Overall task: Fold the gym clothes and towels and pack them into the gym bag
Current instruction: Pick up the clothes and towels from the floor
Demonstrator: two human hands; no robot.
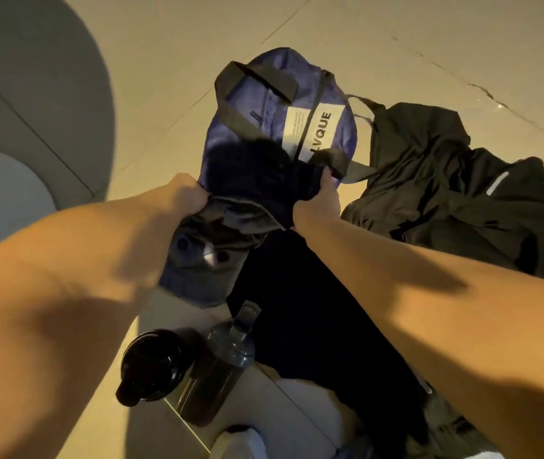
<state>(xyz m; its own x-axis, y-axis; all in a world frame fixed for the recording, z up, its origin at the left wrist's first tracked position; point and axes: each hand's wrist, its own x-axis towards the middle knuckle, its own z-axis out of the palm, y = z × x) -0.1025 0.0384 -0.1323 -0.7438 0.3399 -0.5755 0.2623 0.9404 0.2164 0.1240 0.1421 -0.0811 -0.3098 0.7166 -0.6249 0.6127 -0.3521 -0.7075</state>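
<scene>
A blue gym bag (264, 104) with black straps and a white label lies on the tiled floor. My left hand (186, 195) grips the bag's near rim at its left side. My right hand (322, 198) grips a dark navy garment (257, 170) that sits in the bag's mouth, beside a strap. More dark navy cloth (307, 303) trails from there toward me on the floor. A black garment (446, 190) with a reflective strip lies crumpled to the right of the bag.
Two dark water bottles (197, 366) lie on the floor near my left forearm. A grey round rug or mat (32, 94) covers the floor at the left. Pale tiles (396, 44) stretch beyond the bag.
</scene>
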